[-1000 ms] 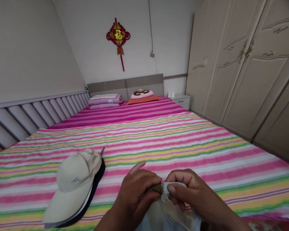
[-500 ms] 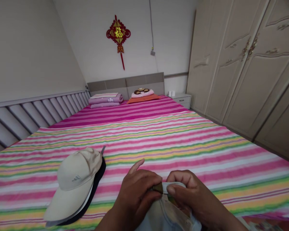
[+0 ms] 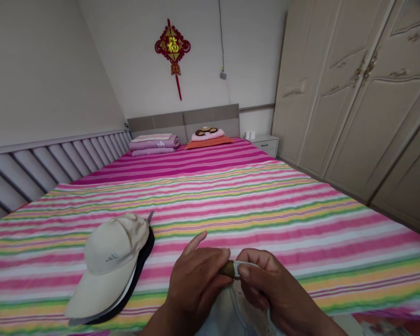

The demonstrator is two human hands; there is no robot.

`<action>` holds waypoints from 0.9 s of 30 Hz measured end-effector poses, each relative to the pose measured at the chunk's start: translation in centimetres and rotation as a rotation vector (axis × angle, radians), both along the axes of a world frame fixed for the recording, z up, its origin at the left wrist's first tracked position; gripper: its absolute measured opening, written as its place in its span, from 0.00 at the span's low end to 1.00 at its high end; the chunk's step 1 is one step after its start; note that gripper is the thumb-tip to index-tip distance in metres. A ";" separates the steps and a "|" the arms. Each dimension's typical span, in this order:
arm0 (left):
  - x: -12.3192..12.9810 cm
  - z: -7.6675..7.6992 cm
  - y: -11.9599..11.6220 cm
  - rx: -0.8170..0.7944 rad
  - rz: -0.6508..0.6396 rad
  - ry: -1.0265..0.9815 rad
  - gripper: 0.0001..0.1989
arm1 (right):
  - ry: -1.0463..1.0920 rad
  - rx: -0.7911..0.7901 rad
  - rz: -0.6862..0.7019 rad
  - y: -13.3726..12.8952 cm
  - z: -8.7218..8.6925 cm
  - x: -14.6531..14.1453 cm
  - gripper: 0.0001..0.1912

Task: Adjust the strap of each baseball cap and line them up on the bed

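Observation:
At the bottom of the view, my left hand (image 3: 199, 275) pinches a dull brass-coloured buckle (image 3: 227, 269) between thumb and forefinger, its little finger sticking out. The narrow white strap (image 3: 236, 269) running through that buckle is gripped by the thumb and curled fingers of my right hand (image 3: 266, 280). Below both hands hangs the pale body of what looks like a cap (image 3: 224, 315), partly hidden by the hands and cut off by the frame. To the left, a beige baseball cap (image 3: 108, 256) lies stacked over a dark cap (image 3: 140, 275) on the bed.
The striped bedspread (image 3: 266, 205) spreads out ahead. Folded purple bedding (image 3: 156, 144) and a pink pillow on an orange one (image 3: 210, 142) sit by the headboard (image 3: 210, 116). A rail (image 3: 73, 156) runs along the left; a nightstand (image 3: 266, 144) and wardrobe (image 3: 353, 102) stand right.
Both hands have shifted slightly left. The buckle has turned a little, and the strap's end shows less past my right thumb. The stacked caps stay where they were.

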State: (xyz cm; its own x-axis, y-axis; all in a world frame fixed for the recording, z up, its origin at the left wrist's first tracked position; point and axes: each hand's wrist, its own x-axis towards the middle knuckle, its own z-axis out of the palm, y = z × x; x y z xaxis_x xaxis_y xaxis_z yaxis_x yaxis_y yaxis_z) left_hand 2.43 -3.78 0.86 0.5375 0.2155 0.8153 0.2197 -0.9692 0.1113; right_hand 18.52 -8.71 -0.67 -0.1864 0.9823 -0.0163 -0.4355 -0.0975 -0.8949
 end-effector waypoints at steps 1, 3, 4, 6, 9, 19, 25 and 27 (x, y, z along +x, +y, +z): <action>0.0 0.1 -0.1 0.021 0.002 -0.011 0.15 | 0.014 0.000 0.010 0.0 -0.1 0.0 0.17; 0.0 0.2 -0.2 0.030 0.014 0.003 0.15 | 0.019 0.011 0.016 0.1 -0.3 0.0 0.17; 0.0 0.2 -0.3 0.025 0.021 0.022 0.14 | 0.008 0.020 0.009 0.1 -0.4 0.0 0.17; 0.0 0.3 -0.4 0.002 0.027 0.055 0.14 | -0.027 0.028 -0.009 0.0 -0.4 0.1 0.16; 0.0 0.3 -0.6 -0.043 0.015 0.069 0.16 | -0.062 0.020 -0.017 0.0 -0.4 0.2 0.16; -0.1 1.5 -1.2 -0.072 0.016 0.096 0.14 | -0.031 0.055 0.008 0.1 -0.5 0.1 0.14; -0.3 1.0 -0.8 -0.249 -0.061 -0.004 0.17 | 0.059 0.063 0.054 0.2 -0.4 -0.3 0.14; -0.4 0.8 -0.8 -0.235 -0.040 -0.022 0.18 | 0.072 0.063 0.066 0.3 -0.4 -0.4 0.14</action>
